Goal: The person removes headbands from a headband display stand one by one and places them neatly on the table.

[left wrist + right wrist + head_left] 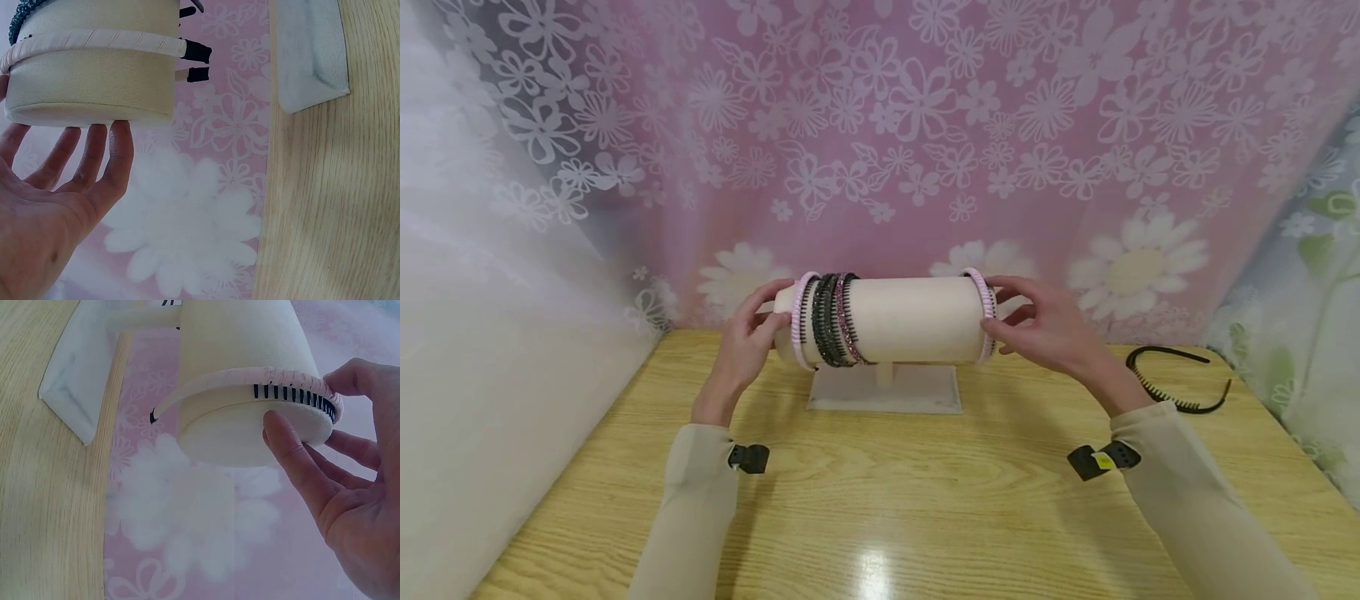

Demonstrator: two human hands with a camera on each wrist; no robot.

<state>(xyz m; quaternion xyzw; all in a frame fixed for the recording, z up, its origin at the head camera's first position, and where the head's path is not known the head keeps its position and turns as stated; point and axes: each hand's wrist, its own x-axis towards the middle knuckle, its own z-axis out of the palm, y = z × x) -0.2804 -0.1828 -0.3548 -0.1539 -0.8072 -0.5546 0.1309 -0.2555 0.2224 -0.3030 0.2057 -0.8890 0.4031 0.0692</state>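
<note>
A cream cylindrical headband stand (917,321) lies level on a short post above a flat base (883,392). Around its left end sits a pale pink headband (797,321) with dark teeth, beside dark glittery headbands (826,321) and a pink sparkly one (846,321). My left hand (745,342) is at that end; in the left wrist view several fairly straight fingers (119,140) touch the roll's end face. My right hand (1052,329) pinches another pale pink toothed headband (981,317) at the right end, its thumb (281,440) against the end face.
A thin black toothed headband (1183,408) lies on the wooden table (820,500) at the right. Behind the stand hangs a pink flowered curtain (880,167). A white sheet or wall (497,333) borders the left side.
</note>
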